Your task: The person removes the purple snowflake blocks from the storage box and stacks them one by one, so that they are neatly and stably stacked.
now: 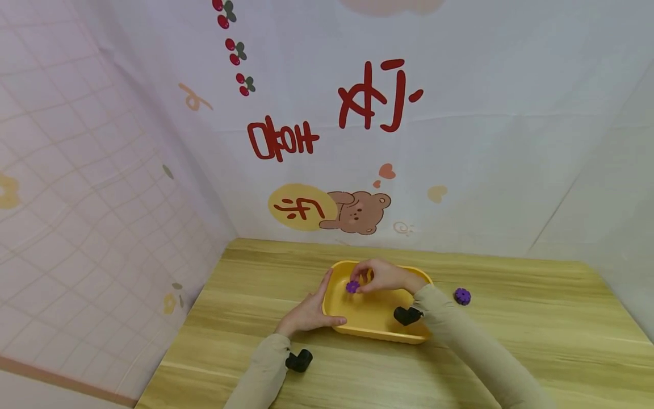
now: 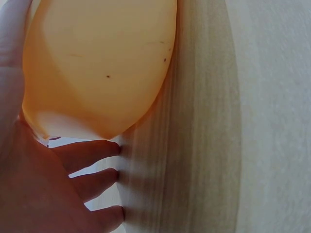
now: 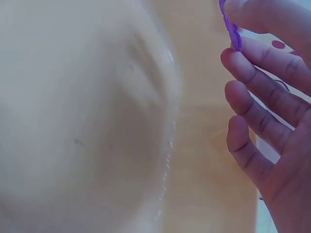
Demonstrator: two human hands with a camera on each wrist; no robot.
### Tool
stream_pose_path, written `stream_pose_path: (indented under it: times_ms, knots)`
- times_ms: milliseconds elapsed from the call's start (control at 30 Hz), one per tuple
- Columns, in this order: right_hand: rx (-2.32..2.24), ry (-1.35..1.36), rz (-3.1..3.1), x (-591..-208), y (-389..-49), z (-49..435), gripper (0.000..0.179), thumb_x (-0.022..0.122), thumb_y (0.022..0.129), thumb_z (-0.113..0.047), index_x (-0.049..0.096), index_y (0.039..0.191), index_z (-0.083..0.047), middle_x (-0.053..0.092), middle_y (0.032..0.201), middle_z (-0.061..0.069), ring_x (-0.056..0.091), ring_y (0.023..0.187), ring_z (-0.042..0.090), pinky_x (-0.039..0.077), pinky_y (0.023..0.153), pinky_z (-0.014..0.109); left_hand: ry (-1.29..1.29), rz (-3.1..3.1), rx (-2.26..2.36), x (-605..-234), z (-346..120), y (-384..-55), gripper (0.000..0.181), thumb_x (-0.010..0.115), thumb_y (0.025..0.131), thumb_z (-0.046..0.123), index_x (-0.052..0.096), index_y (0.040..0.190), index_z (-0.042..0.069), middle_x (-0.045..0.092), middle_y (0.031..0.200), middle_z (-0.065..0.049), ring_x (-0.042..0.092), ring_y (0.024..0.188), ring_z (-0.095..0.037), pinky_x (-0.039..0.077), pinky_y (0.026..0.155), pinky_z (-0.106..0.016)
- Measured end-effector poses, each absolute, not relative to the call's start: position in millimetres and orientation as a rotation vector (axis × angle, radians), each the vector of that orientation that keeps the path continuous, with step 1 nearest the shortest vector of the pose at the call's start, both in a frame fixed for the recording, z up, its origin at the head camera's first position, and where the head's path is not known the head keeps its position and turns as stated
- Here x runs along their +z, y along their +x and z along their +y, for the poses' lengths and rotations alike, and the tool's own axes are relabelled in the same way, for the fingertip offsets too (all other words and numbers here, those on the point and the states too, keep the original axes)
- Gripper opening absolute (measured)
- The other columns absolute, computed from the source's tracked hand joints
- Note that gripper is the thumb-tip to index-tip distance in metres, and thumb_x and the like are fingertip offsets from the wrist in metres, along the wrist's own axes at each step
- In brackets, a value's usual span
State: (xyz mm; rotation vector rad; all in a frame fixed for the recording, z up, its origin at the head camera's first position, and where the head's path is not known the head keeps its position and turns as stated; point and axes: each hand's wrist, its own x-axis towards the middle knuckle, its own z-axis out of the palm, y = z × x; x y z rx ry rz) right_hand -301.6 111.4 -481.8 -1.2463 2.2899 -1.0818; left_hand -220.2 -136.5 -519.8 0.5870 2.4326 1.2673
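Note:
A yellow plastic basin (image 1: 380,335) sits on the table. My left hand (image 1: 309,311) rests against its left side, the thumb at the front-left rim and the straight index finger along the left edge. The left wrist view shows the basin wall (image 2: 104,63) beside my spread fingers. Over the basin's left part, my right hand (image 1: 380,276) pinches a purple notched snowflake building disc (image 1: 352,287) between thumb and fingertips. Edge-on, the same disc (image 3: 232,26) shows in the right wrist view, the other fingers loosely bent. Further purple snowflake discs (image 1: 462,296), seemingly stacked, lie right of the basin.
The wood-grain table (image 1: 368,375) reaches back to a white printed cloth wall (image 1: 485,170). Another patterned cloth (image 1: 102,227) hangs at the left. A black wrist mount (image 1: 407,316) on the right sleeve hangs over the basin; another black mount (image 1: 300,360) is on the left wrist.

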Motion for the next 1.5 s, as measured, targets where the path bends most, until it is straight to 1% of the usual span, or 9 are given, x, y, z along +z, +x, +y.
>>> stream_pose_path:
  times_ms: [133, 233, 433, 533, 700, 1000, 1200, 1333, 1500]
  knots:
    - [-1.089, -1.257, 2.304, -477.3, -299.4, 119.0, 0.023, 0.075, 0.081, -0.015, 0.069, 0.101, -0.005, 0.066, 0.088, 0.001, 0.058, 0.075, 0.025, 0.048, 0.062, 0.028, 0.584, 2.406, 1.297, -520.6, -136.6, -219.9, 0.116, 0.078, 0.082, 0.036, -0.012, 0.155, 0.021, 0.030, 0.153, -0.019, 0.060, 0.105, -0.023, 0.040, 0.100, -0.050]
    - [-1.088, -1.267, 2.316, -475.7, -297.0, 125.1, 0.024, 0.075, 0.081, -0.015, 0.069, 0.102, -0.004, 0.065, 0.087, 0.001, 0.057, 0.074, 0.021, 0.049, 0.061, 0.028, 0.573, 2.408, 1.294, -520.6, -136.8, -219.3, 0.116, 0.077, 0.082, 0.036, -0.011, 0.155, 0.021, 0.029, 0.154, -0.018, 0.058, 0.109, -0.023, 0.037, 0.103, -0.053]
    - [-1.122, -1.230, 2.346, -472.1, -291.1, 139.6, 0.023, 0.075, 0.082, -0.014, 0.069, 0.103, -0.005, 0.065, 0.088, 0.000, 0.058, 0.076, 0.026, 0.049, 0.062, 0.029, 0.554, 2.434, 1.271, -520.1, -136.5, -218.7, 0.116, 0.078, 0.081, 0.038, -0.010, 0.155, 0.023, 0.032, 0.152, -0.017, 0.056, 0.111, -0.027, 0.033, 0.104, -0.056]
    - [-1.141, -1.217, 2.372, -472.5, -289.8, 147.7, 0.023, 0.076, 0.083, -0.014, 0.069, 0.103, -0.006, 0.065, 0.089, -0.001, 0.058, 0.076, 0.028, 0.049, 0.063, 0.030, 0.552, 2.442, 1.257, -520.4, -136.1, -218.6, 0.116, 0.078, 0.081, 0.039, -0.009, 0.155, 0.022, 0.028, 0.154, -0.018, 0.051, 0.119, -0.033, 0.026, 0.107, -0.060]
    - [-1.171, -1.180, 2.397, -476.9, -289.0, 161.4, 0.022, 0.075, 0.084, -0.014, 0.069, 0.104, -0.009, 0.065, 0.091, -0.004, 0.057, 0.076, 0.020, 0.050, 0.064, 0.030, 0.549, 2.451, 1.240, -520.9, -136.3, -218.5, 0.117, 0.078, 0.080, 0.041, -0.009, 0.155, 0.023, 0.025, 0.156, -0.017, 0.043, 0.128, -0.038, 0.013, 0.109, -0.063]
    - [-1.194, -1.111, 2.446, -481.1, -286.0, 188.5, 0.022, 0.076, 0.084, -0.014, 0.069, 0.105, -0.009, 0.066, 0.093, -0.001, 0.057, 0.076, 0.018, 0.051, 0.066, 0.029, 0.577, 2.440, 1.267, -520.9, -136.9, -219.3, 0.119, 0.079, 0.078, 0.043, -0.009, 0.156, 0.021, 0.023, 0.157, -0.016, 0.044, 0.128, -0.031, 0.011, 0.109, -0.063]
    - [-1.195, -1.133, 2.481, -481.1, -282.7, 206.9, 0.021, 0.074, 0.085, -0.012, 0.069, 0.104, -0.007, 0.066, 0.091, -0.001, 0.056, 0.076, 0.018, 0.050, 0.065, 0.028, 0.597, 2.445, 1.276, -522.0, -137.3, -220.4, 0.120, 0.080, 0.078, 0.043, -0.008, 0.156, 0.020, 0.028, 0.154, -0.016, 0.048, 0.122, -0.030, 0.017, 0.108, -0.063]
    - [-1.199, -1.117, 2.519, -479.6, -279.9, 218.8, 0.020, 0.074, 0.085, -0.012, 0.069, 0.105, -0.009, 0.065, 0.091, -0.002, 0.056, 0.077, 0.016, 0.050, 0.066, 0.029, 0.598, 2.450, 1.270, -522.2, -137.1, -220.4, 0.120, 0.080, 0.078, 0.043, -0.008, 0.156, 0.021, 0.027, 0.155, -0.016, 0.046, 0.125, -0.031, 0.012, 0.109, -0.064]
    - [-1.217, -1.106, 2.566, -475.9, -274.1, 232.7, 0.021, 0.073, 0.085, -0.010, 0.069, 0.105, -0.008, 0.066, 0.093, -0.001, 0.056, 0.078, 0.018, 0.050, 0.067, 0.031, 0.593, 2.444, 1.285, -521.9, -137.3, -220.8, 0.120, 0.080, 0.078, 0.043, -0.008, 0.156, 0.019, 0.027, 0.155, -0.017, 0.048, 0.121, -0.032, 0.018, 0.108, -0.062]
